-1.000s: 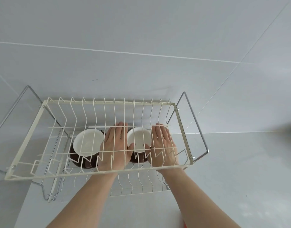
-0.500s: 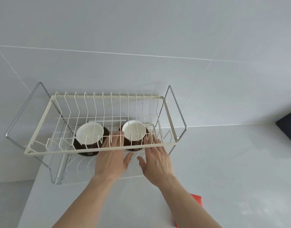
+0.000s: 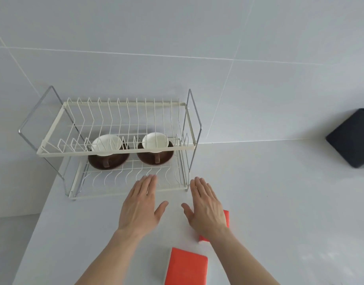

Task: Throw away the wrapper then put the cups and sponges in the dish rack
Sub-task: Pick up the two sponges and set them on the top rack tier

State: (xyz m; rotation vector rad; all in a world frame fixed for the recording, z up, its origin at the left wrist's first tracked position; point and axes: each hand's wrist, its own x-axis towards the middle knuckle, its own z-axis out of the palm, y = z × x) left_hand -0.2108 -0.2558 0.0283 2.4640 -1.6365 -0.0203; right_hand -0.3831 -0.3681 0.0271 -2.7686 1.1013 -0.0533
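While both cups (image 3: 106,143) sit in the dish rack (image 3: 115,151), both hands' fingers (image 3: 150,182) lie flat, empty.

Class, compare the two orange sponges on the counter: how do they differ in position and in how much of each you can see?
The near sponge lies in full view by the bottom edge; the far sponge is mostly hidden under the right hand. The near sponge lies between the forearms, and the far one lies nearer the dish rack. Both are orange and rest flat on the counter.
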